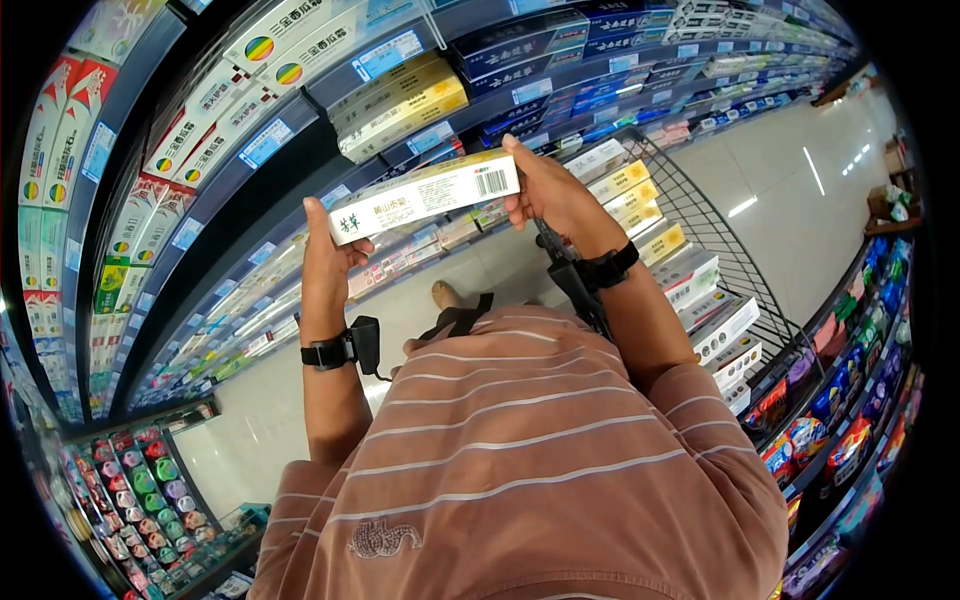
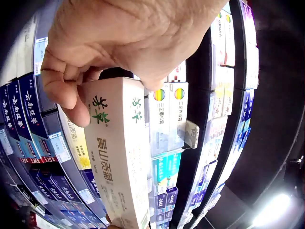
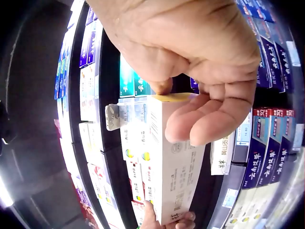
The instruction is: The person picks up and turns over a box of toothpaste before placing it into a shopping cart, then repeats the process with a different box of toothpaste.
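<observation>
A long white box with green characters and a barcode is held up between both hands, in front of the shelves. The left hand pinches its left end, thumb on one side and curled fingers on the other; in the left wrist view the hand grips the end of the box. At the barcode end, the right hand pinches the box. The right wrist view shows the right hand with thumb and fingers round the end of the box, and the left fingers at its far end.
Shelves of boxed goods with blue price tags curve ahead and to the left. Yellow boxes lie on one shelf. A wire cart at the right holds several boxes. Coloured packets line the right side.
</observation>
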Tool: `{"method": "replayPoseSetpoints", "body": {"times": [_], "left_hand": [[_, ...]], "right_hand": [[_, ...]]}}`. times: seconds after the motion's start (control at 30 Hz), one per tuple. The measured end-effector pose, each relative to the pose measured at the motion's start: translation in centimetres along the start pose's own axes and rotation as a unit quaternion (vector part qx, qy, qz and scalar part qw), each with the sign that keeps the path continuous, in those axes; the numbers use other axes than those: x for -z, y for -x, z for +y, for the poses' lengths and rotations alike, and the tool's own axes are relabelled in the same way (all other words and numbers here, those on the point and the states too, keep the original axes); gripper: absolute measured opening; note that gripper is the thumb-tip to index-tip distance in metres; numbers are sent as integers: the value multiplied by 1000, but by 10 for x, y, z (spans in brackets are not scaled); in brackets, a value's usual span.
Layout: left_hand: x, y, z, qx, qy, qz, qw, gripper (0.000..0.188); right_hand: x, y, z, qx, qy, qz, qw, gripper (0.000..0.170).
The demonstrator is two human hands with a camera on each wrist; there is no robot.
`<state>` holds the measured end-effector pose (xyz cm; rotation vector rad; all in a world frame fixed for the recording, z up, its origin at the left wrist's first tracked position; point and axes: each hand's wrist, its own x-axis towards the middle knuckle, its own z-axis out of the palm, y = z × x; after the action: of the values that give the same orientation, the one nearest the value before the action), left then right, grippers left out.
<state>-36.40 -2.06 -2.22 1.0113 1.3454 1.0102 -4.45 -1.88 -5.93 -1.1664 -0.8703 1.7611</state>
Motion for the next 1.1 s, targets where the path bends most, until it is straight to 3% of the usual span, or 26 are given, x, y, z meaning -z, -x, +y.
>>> {"method": "replayPoseSetpoints", "body": {"times": [0.53,0.93,1.1], "left_hand": [[-4,-7,-9,-9,14,-28,999,79],[-6,1,-4,-67,24,-12,997,56],[-1,1,-7,-83,18,-39,996,51]], "right_hand": [[9,4,-4,-3,-12,-1,1000,58],[19,6,2,36,-2,-12,999,41],[22,2,6,29,-4,-16,999,42]]}}
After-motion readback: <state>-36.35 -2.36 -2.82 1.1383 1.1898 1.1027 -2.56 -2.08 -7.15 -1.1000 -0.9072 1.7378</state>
